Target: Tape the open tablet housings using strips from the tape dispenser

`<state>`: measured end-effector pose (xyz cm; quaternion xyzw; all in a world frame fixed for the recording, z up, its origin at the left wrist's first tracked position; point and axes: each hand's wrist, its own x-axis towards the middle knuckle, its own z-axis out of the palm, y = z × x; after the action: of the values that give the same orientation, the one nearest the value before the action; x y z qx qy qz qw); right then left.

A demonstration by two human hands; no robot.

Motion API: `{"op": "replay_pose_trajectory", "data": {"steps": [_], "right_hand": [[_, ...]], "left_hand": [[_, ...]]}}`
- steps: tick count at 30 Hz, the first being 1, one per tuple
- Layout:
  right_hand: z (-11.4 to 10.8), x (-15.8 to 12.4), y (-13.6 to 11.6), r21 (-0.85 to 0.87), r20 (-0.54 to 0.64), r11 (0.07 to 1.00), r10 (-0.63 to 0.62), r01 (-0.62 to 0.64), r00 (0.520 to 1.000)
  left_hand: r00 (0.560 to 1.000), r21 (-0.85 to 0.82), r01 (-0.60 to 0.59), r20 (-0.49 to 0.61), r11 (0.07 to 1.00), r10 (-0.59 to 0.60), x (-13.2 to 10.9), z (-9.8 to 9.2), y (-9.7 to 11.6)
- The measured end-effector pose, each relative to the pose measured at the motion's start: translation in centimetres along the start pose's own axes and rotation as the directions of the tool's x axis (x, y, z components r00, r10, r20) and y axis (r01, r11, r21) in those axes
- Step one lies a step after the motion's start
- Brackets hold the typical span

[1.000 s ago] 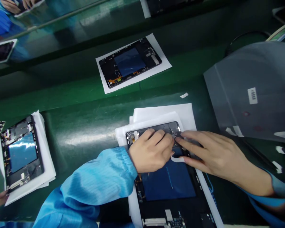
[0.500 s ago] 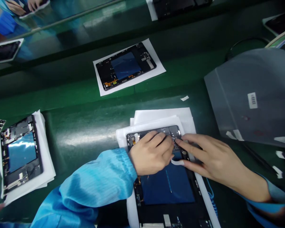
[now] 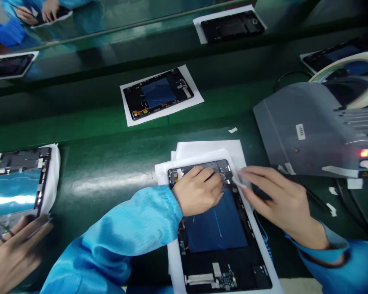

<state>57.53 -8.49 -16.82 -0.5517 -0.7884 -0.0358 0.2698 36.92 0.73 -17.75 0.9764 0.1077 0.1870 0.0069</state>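
Note:
An opened tablet (image 3: 221, 237) with a blue battery lies on white paper sheets (image 3: 208, 148) on the green belt. My left hand (image 3: 198, 195) rests on the tablet's upper part, fingers curled and fingertips pressed near the top edge. What is under them is hidden. My right hand (image 3: 274, 198) hovers at the tablet's upper right corner. Its fingers, slightly blurred, pinch a small white strip of tape (image 3: 238, 182). Both arms wear blue sleeves.
A grey tape dispenser (image 3: 306, 130) with a red light and a tape roll (image 3: 345, 67) stands at the right. More opened tablets lie at centre back (image 3: 157, 94), far back (image 3: 233, 25) and left (image 3: 16, 185), where another person's hand (image 3: 16, 251) reaches.
My right hand has lifted the white strip from beside the battery up to the tablet's top right corner. Another person's hand has come in at the lower left. The view has shifted.

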Motion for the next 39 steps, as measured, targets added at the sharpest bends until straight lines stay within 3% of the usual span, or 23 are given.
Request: {"op": "replay_pose_trajectory", "data": {"steps": [2, 5, 8, 13, 22, 27, 29, 30, 31, 32, 33, 34, 35, 36, 37, 39], "right_hand": [[0.1, 0.1, -0.2, -0.128, -0.046, 0.991, 0.033, -0.039, 0.998], [0.5, 0.4, -0.7, -0.253, 0.057, 0.967, -0.023, 0.037, 0.998], [0.8, 1.0, -1.4, -0.28, 0.089, 0.954, -0.088, 0.11, 0.992], [0.6, 1.3, -2.2, -0.295, 0.123, 0.947, -0.093, 0.126, 0.988], [0.1, 1.3, -3.7, -0.431, 0.388, 0.881, -0.018, 0.198, 0.922], [0.2, -0.1, -4.0, -0.422, 0.277, 0.899, 0.009, 0.113, 0.961], [0.5, -1.2, -3.6, -0.339, 0.207, 0.939, 0.022, 0.05, 0.978], [0.7, -1.8, -3.3, -0.292, 0.181, 0.956, 0.039, 0.016, 0.983], [1.0, -2.3, -3.1, -0.246, 0.162, 0.969, 0.064, -0.023, 0.985], [1.2, -2.7, -2.9, -0.203, 0.155, 0.977, 0.093, -0.06, 0.984], [1.5, -3.1, -2.7, -0.164, 0.154, 0.982, 0.118, -0.093, 0.981], [1.7, -3.4, -2.5, -0.131, 0.158, 0.985, 0.137, -0.116, 0.978], [1.9, -3.6, -2.4, -0.106, 0.166, 0.985, 0.149, -0.133, 0.975], [2.2, -3.7, -2.3, -0.086, 0.173, 0.986, 0.154, -0.141, 0.973], [2.4, -3.8, -2.2, -0.072, 0.177, 0.987, 0.157, -0.146, 0.972], [2.7, -4.0, -2.0, -0.047, 0.183, 0.987, 0.162, -0.156, 0.97]], "left_hand": [[1.0, 0.001, -0.002, -0.008, 1.0, 0.002, 0.0, 0.1, 0.0], [0.999, 0.017, -0.007, -0.035, 1.0, 0.008, 0.1, 0.2, -0.1], [0.999, 0.028, 0.001, -0.035, 1.0, 0.0, 0.1, 0.2, -0.1], [0.999, 0.026, -0.002, -0.054, 1.0, 0.003, 0.2, 0.4, 0.1], [0.999, -0.004, 0.005, 0.031, 1.0, -0.005, 0.2, 0.6, 0.1], [1.0, -0.028, 0.015, -0.001, 1.0, -0.015, -0.3, 0.4, -0.2], [0.988, -0.063, 0.153, -0.008, 0.986, -0.154, -2.3, -0.6, -1.0], [0.959, -0.089, 0.281, -0.007, 0.956, -0.282, -3.7, -1.5, -1.6], [0.898, -0.119, 0.436, -0.002, 0.892, -0.439, -5.2, -2.4, -2.3], [0.8, -0.159, 0.595, 0.017, 0.788, -0.6, -6.7, -3.4, -2.9], [0.671, -0.212, 0.733, 0.066, 0.647, -0.738, -7.9, -4.3, -3.6], [0.541, -0.266, 0.826, 0.129, 0.497, -0.831, -8.8, -5.1, -4.1], [0.456, -0.305, 0.869, 0.188, 0.389, -0.87, -9.3, -5.6, -4.5], [0.411, -0.337, 0.885, 0.237, 0.322, -0.88, -9.4, -5.7, -4.8], [0.408, -0.365, 0.881, 0.267, 0.3, -0.873, -9.1, -5.7, -4.9], [0.467, -0.405, 0.849, 0.272, 0.34, -0.841, -7.8, -5.1, -5.0]]}}
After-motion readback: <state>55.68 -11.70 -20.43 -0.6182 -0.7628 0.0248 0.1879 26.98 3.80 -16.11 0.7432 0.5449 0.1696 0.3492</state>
